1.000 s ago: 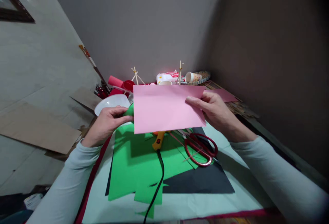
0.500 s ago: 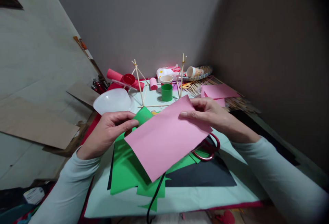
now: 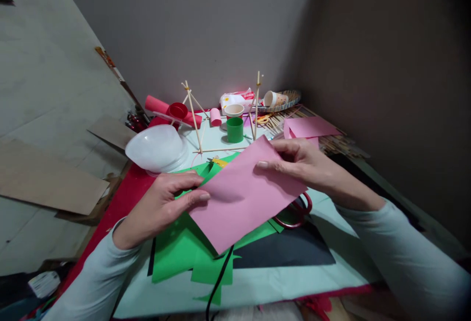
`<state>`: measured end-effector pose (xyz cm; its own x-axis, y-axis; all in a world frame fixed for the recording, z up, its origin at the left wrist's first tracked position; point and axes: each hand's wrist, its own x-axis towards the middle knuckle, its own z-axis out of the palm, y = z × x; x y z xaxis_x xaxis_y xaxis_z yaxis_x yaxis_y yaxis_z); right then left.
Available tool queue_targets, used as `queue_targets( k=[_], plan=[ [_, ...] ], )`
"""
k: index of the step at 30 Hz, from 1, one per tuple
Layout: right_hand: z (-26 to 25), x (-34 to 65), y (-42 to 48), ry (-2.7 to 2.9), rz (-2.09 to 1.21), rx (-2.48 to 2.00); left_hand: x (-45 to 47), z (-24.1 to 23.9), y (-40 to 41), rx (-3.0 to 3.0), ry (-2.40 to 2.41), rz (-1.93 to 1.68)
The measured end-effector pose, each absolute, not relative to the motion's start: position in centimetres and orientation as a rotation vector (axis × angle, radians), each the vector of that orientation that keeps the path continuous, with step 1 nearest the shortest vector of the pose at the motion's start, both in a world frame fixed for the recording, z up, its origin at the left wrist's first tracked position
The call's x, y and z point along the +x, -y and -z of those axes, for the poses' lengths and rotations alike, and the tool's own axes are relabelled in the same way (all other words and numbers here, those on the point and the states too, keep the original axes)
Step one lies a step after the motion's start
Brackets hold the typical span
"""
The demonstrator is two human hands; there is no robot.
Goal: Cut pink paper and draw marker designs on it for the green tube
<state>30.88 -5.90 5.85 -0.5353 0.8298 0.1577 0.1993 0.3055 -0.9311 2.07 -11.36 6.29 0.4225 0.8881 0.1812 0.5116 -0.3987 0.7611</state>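
Level a second ago, the pink sheet [image 3: 243, 208] now slants above the tabletop's [image 3: 279, 286] middle, revealing the green cup [image 3: 234, 130] toward the back edge. The left hand [image 3: 165, 205], nearly closed, has its thumb newly on the sheet's left end; the right hand [image 3: 307, 164] still pinches its right. Whether the left also grips green paper [image 3: 172, 250] is unclear.

A patterned cup [image 3: 275, 99] lies on its side near the grey wall [image 3: 206, 26] — a paintbrush [image 3: 118, 74] slants at left.

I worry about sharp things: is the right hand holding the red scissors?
No, the right hand holds the pink sheet, while the red-handled scissors lie below, partly hidden behind it.
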Motion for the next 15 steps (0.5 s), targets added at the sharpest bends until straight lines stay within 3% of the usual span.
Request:
queue_targets(
  k=[8, 15],
  plan=[
    [-7.6, 31.6, 7.2, 2.066, -1.109, -0.714, 1.5, -6.1, 11.0, 2.332, -0.917, -0.909],
    [-8.1, 31.4, 8.3, 2.126, -1.009, -0.576, 0.0, -6.3, 11.3, 2.346, -1.038, -0.955]
  ],
)
